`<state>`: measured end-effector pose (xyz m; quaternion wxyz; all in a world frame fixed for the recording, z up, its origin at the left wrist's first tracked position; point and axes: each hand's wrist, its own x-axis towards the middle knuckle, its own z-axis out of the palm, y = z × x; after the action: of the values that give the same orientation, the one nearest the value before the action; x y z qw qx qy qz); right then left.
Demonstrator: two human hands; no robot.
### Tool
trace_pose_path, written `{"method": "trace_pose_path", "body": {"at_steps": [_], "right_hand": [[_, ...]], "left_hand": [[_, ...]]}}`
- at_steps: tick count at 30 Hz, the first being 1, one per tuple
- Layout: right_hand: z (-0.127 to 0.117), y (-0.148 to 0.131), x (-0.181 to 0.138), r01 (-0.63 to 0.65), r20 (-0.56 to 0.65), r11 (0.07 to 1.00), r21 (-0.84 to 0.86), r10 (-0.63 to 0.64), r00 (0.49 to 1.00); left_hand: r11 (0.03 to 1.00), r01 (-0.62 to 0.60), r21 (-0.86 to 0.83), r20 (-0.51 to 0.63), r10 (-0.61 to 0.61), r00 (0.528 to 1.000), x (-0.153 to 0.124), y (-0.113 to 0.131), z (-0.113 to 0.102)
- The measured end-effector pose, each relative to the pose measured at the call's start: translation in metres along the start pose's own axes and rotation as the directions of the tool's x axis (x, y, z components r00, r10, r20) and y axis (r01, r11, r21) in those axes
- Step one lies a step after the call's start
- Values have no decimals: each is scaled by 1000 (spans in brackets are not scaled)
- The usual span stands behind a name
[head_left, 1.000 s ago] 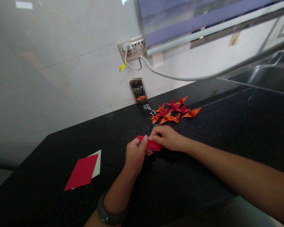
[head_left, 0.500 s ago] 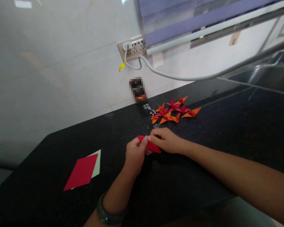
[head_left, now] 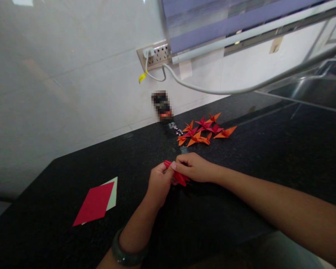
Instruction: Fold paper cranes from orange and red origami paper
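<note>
Between my hands is a red piece of folded paper (head_left: 180, 178), its pointed lower end spread into separate flaps. My left hand (head_left: 160, 184) is closed on its left side, thumb on top. My right hand (head_left: 194, 166) pinches it from the right, the thumb close to my left thumb; the curled fingers hide part of the paper. Just beyond my hands, several orange and red paper cranes (head_left: 195, 138) sit in a cluster. Off to the left of my left hand lies a red paper sheet (head_left: 94, 204) over a pale green sheet (head_left: 112, 201).
The dark countertop (head_left: 123, 153) meets a pale tiled wall. A blurred-out dark object (head_left: 162, 105) leans there beside a small beaded item (head_left: 176, 129). Above are a socket panel (head_left: 156, 55) with a plugged-in cord and a thick grey cable (head_left: 212, 90) crossing right.
The lower end of the red folded paper has opened from one flat point into separate flaps. Both hands keep their hold, with only slight shifts. The whole view has moved a little.
</note>
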<state>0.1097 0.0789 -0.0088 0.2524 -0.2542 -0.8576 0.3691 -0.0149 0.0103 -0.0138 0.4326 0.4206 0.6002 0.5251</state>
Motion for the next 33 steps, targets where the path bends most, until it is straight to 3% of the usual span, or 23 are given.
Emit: {"method": "trace_pose_path", "body": {"at_steps": [18,28,33], "right_hand": [[-2,3,1,-10,61,998,-70,15,998],[-4,-2,2,-77,83,996,43,73,994],[-5,0,2,-51,98,991,123,39,994]], "left_hand": [[996,33,79,66,-39,997,5,-6,-3],[998,30,61,51,-34,998,4,-7,-3],[1000,21,10,51,-22,998,4,-7,-3]]}}
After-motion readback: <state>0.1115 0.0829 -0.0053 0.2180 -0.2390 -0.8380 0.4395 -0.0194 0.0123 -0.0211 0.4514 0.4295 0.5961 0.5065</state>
